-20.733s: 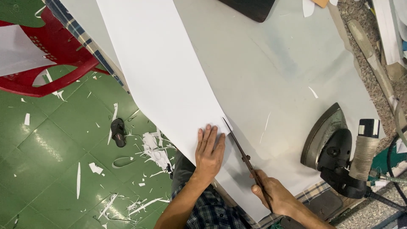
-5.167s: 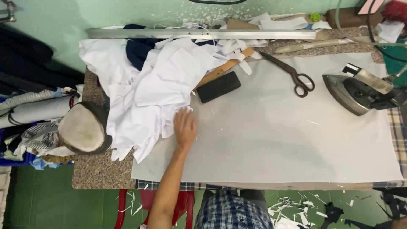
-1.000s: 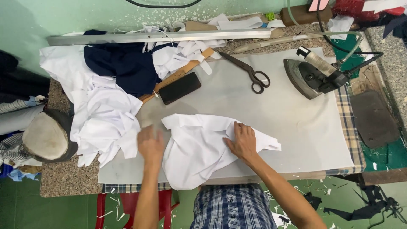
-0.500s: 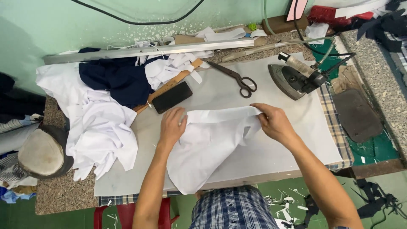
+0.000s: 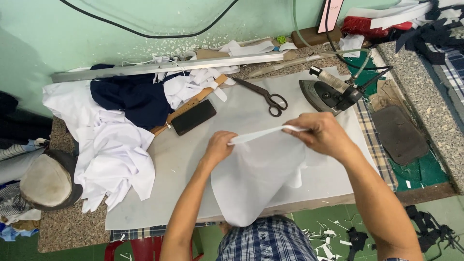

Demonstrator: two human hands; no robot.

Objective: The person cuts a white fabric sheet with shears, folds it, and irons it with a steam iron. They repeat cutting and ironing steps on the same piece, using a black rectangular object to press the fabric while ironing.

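I hold a piece of white fabric up off the white work surface by its top edge. My left hand pinches the left end of that edge. My right hand grips the right end, slightly higher. The cloth hangs down between my arms toward the table's front edge and my checked shirt.
A heap of white and navy cloth lies at the left. A black phone, a wooden ruler, scissors, a long metal ruler and an iron lie behind. A dark pad sits at right, a padded ham at left.
Both hands have raised the white fabric from lying flat on the surface to hanging by its top edge, and they have moved apart and upward.
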